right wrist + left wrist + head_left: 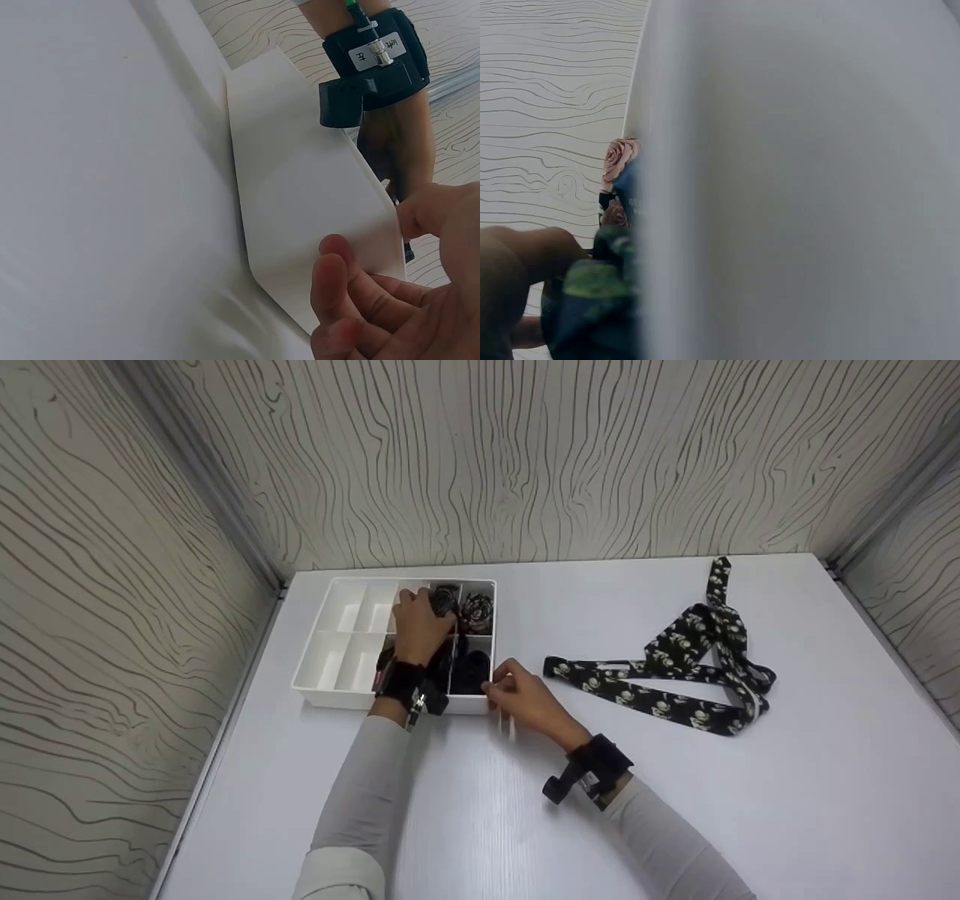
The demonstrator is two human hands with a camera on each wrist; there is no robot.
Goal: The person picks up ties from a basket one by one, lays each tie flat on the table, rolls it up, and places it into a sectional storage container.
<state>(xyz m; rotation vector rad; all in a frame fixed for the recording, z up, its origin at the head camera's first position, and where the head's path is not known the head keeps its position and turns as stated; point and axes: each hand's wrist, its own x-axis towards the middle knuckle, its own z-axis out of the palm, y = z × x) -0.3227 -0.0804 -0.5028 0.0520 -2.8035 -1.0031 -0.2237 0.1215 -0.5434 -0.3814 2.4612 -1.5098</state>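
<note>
A white divided box stands on the table, with rolled patterned neckties in its right compartments. My left hand reaches into the back row, fingers and thumb round a dark rolled necktie; its wrist strap hides part of the front row. In the left wrist view, blurred dark fabric lies against the fingers. Another rolled necktie fills the back right corner, and a dark roll the front right one. My right hand holds the box's right wall near its front corner, thumb at the rim in the right wrist view.
A black necktie with a pale print lies loosely folded on the white table to the right of the box. Wood-grain patterned panels stand behind the table and at both sides.
</note>
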